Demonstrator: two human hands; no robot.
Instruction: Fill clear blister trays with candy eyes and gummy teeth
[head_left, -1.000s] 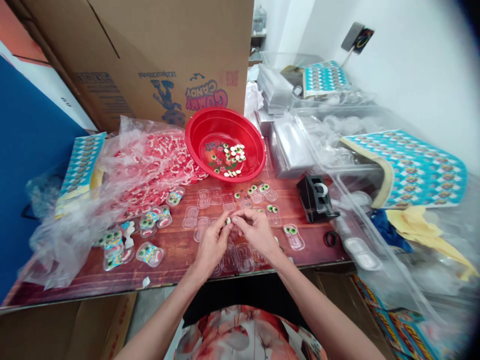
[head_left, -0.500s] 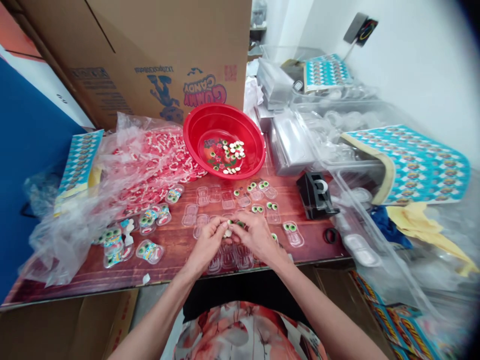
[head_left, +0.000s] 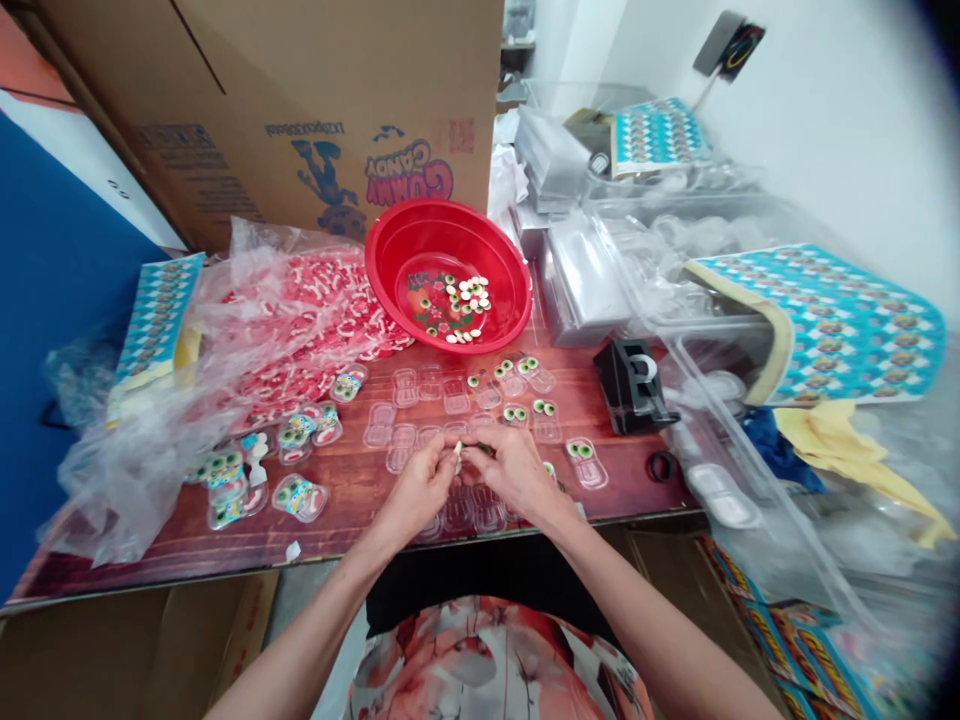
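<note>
My left hand (head_left: pixel 426 474) and my right hand (head_left: pixel 513 466) meet above the table's near side, fingers curled together. A small pale eyeball candy (head_left: pixel 458 452) is pinched by my left fingertips. More green-and-white eyeball candies, partly hidden, sit in my right fingers. Below and around the hands lie clear plastic blister trays (head_left: pixel 457 508), several without eyes. Other trays hold eyeball pairs, such as the tray (head_left: pixel 585 464) to the right. Beyond the hands, a red basin (head_left: pixel 390 290) contains loose eyeball candies (head_left: pixel 472 295).
Pink-and-white candies (head_left: pixel 307 310) in torn plastic spread at left, near filled labelled packs (head_left: pixel 300 497). A black tape dispenser (head_left: pixel 626 390) and a tape ring (head_left: pixel 661 467) are at right. Clear bins (head_left: pixel 705 345) and label sheets (head_left: pixel 847 320) stand beyond. A cardboard box (head_left: pixel 315 80) forms the back.
My fingers have shifted slightly, and the pale candy at my left fingertips now shows on edge. The whole view has tilted a little; the basin and trays stay in place.
</note>
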